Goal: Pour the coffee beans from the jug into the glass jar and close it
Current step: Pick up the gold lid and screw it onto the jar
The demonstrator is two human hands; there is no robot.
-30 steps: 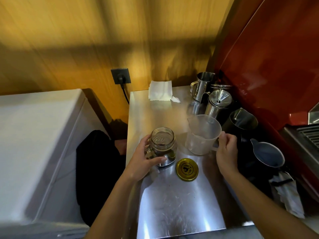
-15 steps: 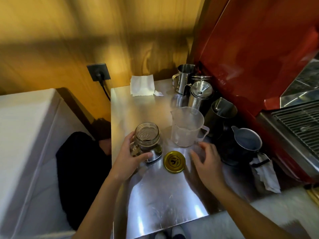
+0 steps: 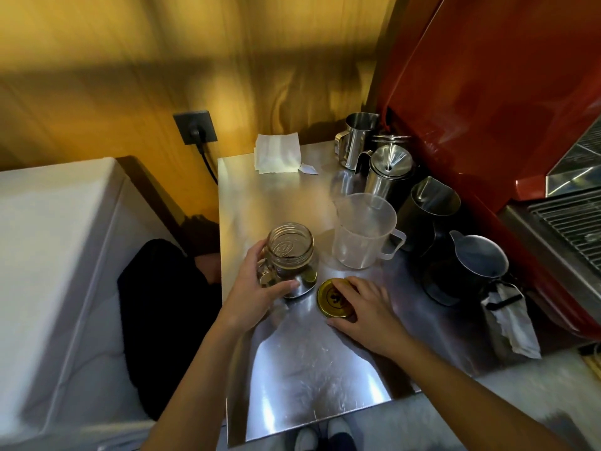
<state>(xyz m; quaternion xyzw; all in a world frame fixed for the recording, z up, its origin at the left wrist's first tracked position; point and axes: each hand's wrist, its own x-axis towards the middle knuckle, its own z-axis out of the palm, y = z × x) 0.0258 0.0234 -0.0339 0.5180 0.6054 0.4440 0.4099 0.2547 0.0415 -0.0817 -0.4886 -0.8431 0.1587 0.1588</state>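
Since a moment ago the right hand [image 3: 364,307] has come down from beside the jug onto the one gold lid [image 3: 335,297] — fingers spread, resting on its right edge, not gripping. Left hand [image 3: 260,288] wraps the single open glass jar [image 3: 291,255], beans at its bottom. Behind the lid stands one clear jug [image 3: 364,232] — upright, empty.

Counted on the steel counter [image 3: 292,379]: one glass jar [image 3: 290,252], one gold lid [image 3: 335,298], one clear plastic jug [image 3: 362,232], four metal pitchers, two hands.
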